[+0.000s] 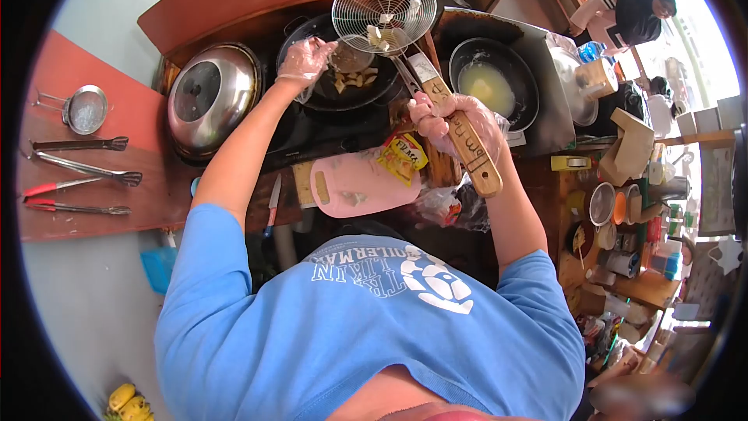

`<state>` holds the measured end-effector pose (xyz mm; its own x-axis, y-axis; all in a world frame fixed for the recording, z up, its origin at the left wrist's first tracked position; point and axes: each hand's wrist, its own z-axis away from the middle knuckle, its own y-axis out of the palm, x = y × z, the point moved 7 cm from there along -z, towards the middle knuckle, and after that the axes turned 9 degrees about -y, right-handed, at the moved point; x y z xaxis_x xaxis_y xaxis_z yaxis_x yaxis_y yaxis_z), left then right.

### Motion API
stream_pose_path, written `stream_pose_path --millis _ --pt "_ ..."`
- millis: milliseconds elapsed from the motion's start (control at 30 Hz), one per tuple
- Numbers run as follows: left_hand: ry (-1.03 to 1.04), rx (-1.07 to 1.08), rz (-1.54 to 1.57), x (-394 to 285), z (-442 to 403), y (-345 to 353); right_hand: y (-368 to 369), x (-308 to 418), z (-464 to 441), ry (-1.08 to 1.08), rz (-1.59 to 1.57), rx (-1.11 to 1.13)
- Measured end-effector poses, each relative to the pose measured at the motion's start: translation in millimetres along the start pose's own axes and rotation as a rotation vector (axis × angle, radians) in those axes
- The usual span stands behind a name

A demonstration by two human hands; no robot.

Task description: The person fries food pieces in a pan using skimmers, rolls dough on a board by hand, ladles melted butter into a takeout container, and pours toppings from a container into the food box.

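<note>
My right hand (460, 123), in a clear plastic glove, is wrapped round the wooden handle (477, 157) of a wire skimmer. The skimmer's round mesh basket (382, 4) is raised over the far side of a dark frying pan (327, 101), with a few pale pieces (376, 34) in it. Below the basket is a smaller round metal scoop (351, 56); its metal handle runs toward my right hand. My left hand (305, 61), also gloved, has its fingers drawn together beside the scoop; what they hold is unclear. Browned pieces (354, 79) lie in the pan.
A lidded metal pot (212, 97) stands left, a wok with yellowish liquid (487, 92) right. Nearer me are a pink cutting board (362, 187), a yellow packet (403, 157) and a knife (273, 204). Tongs (86, 168) and a strainer (86, 109) lie left. Another person (623, 15) is at far right.
</note>
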<state>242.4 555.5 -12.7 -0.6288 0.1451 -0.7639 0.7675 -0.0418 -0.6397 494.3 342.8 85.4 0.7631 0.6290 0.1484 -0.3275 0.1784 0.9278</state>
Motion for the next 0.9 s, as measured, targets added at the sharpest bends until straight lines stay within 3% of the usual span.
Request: stream_pose_path --millis 100,167,533,667,733,900 --pt "0.164 -0.055 -0.165 -1 -8 -12 1 -1 3 -0.013 -0.007 -0.019" --pt "0.380 -0.170 -0.538 -15 -5 -16 -1 -1 3 -0.015 -0.025 -0.035" --pt "0.184 0.189 -0.709 6 -1 14 4 0 3 0.005 -0.020 0.004" --pt "0.154 0.070 -0.584 14 -5 25 6 0 4 0.029 -0.019 0.027" --pt "-0.005 -0.026 -0.373 18 -8 23 6 0 4 0.038 -0.028 0.029" --pt "-0.089 -0.043 -0.305 12 -5 18 4 0 4 0.038 -0.030 -0.008"
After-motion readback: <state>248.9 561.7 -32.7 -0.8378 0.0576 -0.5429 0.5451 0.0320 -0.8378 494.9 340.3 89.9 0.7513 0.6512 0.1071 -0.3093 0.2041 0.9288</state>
